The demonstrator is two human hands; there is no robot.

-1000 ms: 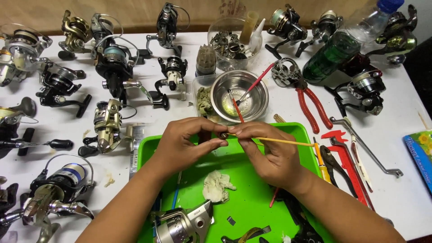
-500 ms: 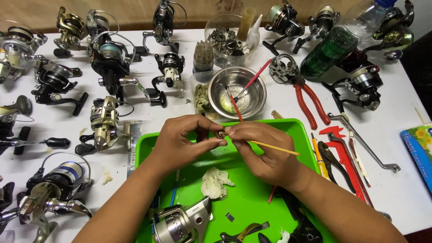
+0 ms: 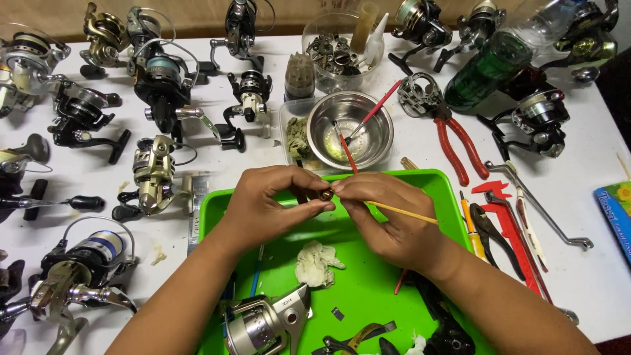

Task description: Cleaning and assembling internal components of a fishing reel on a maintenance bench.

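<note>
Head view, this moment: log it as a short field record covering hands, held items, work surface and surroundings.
left hand: pinches a small brown metal part between thumb and fingers
right hand: holds a thin yellow stick, its tip at the part
work surface: green tray on a white table
in tray: crumpled tissue, silver reel body
behind tray: steel bowl with two red-handled brushes
right of tray: red-handled pliers, green bottle
left of tray: many spinning reels
</note>
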